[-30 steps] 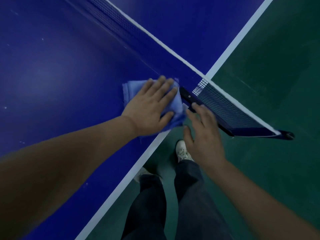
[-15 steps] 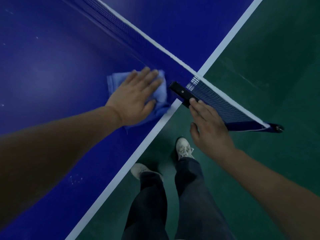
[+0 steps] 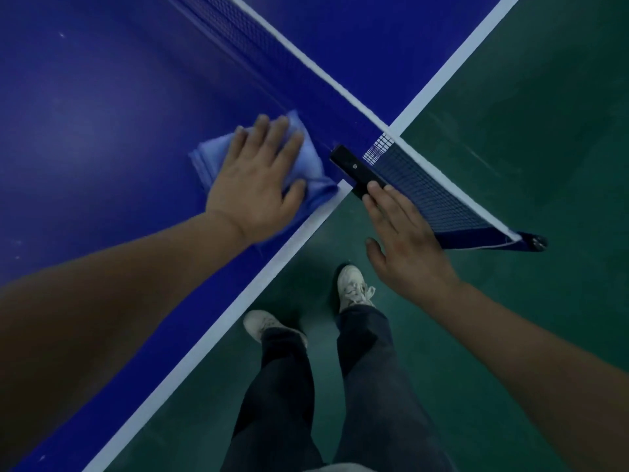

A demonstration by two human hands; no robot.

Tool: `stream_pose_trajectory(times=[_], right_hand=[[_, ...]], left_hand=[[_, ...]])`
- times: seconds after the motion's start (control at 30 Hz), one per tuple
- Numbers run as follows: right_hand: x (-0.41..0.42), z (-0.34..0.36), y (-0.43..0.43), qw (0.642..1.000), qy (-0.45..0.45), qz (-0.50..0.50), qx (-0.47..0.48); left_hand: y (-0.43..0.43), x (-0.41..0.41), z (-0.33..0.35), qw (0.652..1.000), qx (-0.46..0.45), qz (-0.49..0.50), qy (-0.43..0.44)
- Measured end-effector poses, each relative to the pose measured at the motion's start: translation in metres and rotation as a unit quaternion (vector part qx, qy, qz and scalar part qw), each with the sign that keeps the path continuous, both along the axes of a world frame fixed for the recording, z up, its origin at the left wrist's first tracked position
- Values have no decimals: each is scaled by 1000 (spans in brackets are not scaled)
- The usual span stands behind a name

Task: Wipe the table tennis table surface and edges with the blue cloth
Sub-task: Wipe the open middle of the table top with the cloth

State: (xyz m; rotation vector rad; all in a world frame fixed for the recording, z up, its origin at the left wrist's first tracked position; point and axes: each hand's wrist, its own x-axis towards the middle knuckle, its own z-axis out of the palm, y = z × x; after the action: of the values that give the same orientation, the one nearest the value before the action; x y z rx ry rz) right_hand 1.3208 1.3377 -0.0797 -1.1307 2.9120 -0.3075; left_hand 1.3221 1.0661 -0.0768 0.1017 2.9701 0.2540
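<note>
Wiping underway: flat-fingered left hand [image 3: 253, 189] pressed folded light-blue cloth [image 3: 206, 158] beside black net clamp [image 3: 354, 168], straight-fingered right hand [image 3: 405, 247] touching it; white table edge [image 3: 204, 338] likely next.

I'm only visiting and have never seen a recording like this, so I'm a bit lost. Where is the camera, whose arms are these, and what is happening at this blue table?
There is no machine here. These are a person's two bare arms, filmed by one wide-angle camera worn on their head and looking down. That is why you also see their legs and white shoes on the green floor.

The big blue surface is a table tennis table, with a white line along its edge and the net crossing it.

The left hand lies flat on a folded blue cloth, pressing it onto the table close to the net and the edge. The right hand holds nothing. Its straight fingertips touch the black net clamp at the table's side.
</note>
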Motion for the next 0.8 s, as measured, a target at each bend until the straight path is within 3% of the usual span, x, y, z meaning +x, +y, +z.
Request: stream_pose_trajectory(times=[0.17, 0.33, 0.47, 0.6, 0.63, 0.7, 0.77, 0.8], right_hand=[[2, -2, 3, 1000, -2, 6, 5], [1, -2, 4, 1000, -26, 11, 3], [1, -3, 5, 999, -30, 14, -12], [0, -1, 7, 999, -48, 14, -8], [0, -1, 6, 999, -51, 10, -8], [4, 1, 1, 998, -62, -10, -14], [12, 4, -14, 995, -79, -32, -42], [14, 5, -25, 994, -85, -23, -59]], left_hand=[[20, 40, 2, 984, -2, -176, -23], [-6, -9, 1, 1000, 6, 28, -5], [40, 33, -1, 993, 18, -116, 5], [13, 43, 2, 980, -6, -201, -8], [1, 41, 1, 986, -1, -167, -15], [-22, 46, 0, 1000, 16, -9, -9], [-31, 66, -1, 991, 7, 132, 7], [-26, 82, -2, 988, -6, 157, 9]])
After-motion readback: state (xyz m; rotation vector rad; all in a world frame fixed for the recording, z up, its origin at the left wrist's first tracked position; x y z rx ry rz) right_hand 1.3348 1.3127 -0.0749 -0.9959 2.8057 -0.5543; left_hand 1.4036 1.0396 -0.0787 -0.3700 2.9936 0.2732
